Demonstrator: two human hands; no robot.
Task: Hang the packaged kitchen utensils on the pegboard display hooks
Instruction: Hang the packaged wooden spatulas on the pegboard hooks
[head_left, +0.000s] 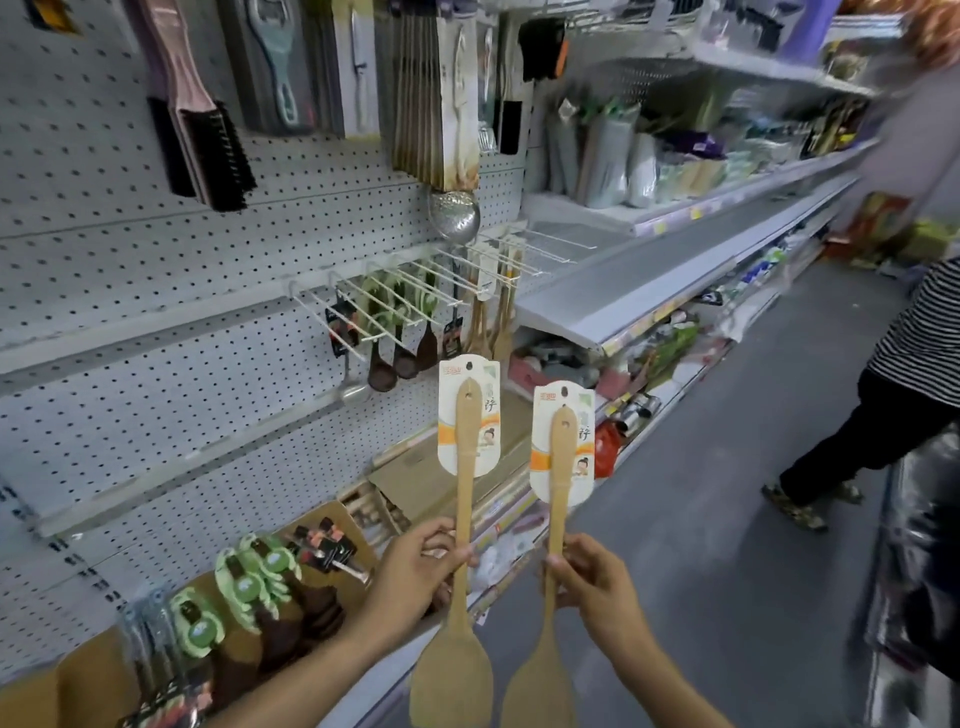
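Left hand: fingers wrapped around the handle of a wooden spatula, blade down, white header card up. Right hand: fingers grasping the handle of a second wooden spatula, same posture, its own header card slightly lower than the left one. Both spatulas are held upright, side by side and apart, in front of the grey pegboard, below and to the right of the row of white display hooks.

Some hooks carry dark ladles and wooden utensils; several of their prongs jut out bare. Cardboard boxes on the bottom shelf hold green-carded utensils. A steel skimmer hangs above the hooks. Another person in a striped top stands in the aisle at right.
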